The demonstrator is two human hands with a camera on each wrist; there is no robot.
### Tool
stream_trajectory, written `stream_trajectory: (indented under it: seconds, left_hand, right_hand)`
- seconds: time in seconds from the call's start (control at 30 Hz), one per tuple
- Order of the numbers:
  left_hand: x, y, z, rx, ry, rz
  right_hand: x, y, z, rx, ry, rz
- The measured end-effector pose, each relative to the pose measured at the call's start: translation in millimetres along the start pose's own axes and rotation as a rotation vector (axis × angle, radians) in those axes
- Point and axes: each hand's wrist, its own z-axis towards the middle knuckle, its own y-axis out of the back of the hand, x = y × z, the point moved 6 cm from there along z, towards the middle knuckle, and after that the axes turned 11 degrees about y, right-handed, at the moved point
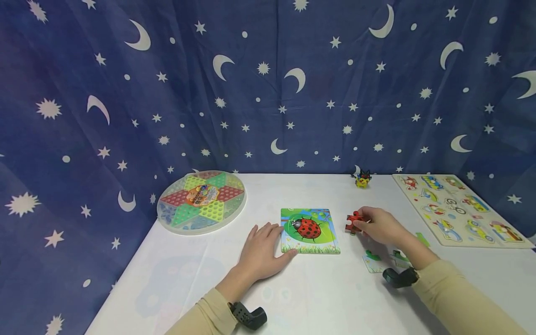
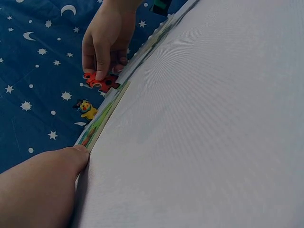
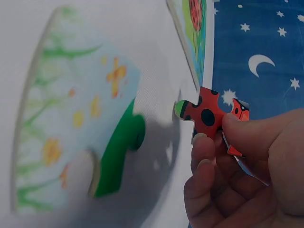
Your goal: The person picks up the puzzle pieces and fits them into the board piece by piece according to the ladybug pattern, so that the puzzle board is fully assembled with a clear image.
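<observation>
A square ladybug puzzle [image 1: 311,248] lies flat at the middle of the table. My left hand [image 1: 263,253] rests beside it, fingers spread along its left side and thumb at its front left corner. To the right, my right hand [image 1: 382,227] pinches red, black-spotted jigsaw pieces [image 3: 207,114] between thumb and fingers, above the table. A second red piece shows behind the first in the right wrist view. Under the right forearm lie loose jigsaw pieces with grass and flowers [image 1: 374,265], one of them large [image 3: 71,123] in the right wrist view.
A round Chinese checkers board [image 1: 180,229] lies at the back left. At the right is a wooden peg puzzle with vehicles [image 1: 456,204]. A small yellow figure [image 1: 362,179] stands near the back edge. Behind the table hangs a blue star-and-moon curtain [image 1: 259,116].
</observation>
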Motion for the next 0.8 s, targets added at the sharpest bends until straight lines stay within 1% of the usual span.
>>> stream_trajectory:
  seconds: [0.13, 0.27, 0.47, 0.8]
  left_hand:
    - [0.7, -1.4, 0.3, -0.005, -0.001, 0.001]
    - [0.7, -1.7, 0.5, -0.007, -0.002, 0.002]
    - [0.4, -1.8, 1.1, -0.006, 0.000, 0.004]
    - [1.1, -2.7, 1.2, -0.002, 0.005, 0.008]
  right_hand:
    - [8, -3, 4.5, 0.012, 0.010, 0.004]
    - [15, -8, 8.1, 0.020, 0.004, 0.021]
    - [24, -14, 13.4, 0.024, 0.044, 0.043]
    - [35, -29, 24.1, 0.020, 0.017, 0.127]
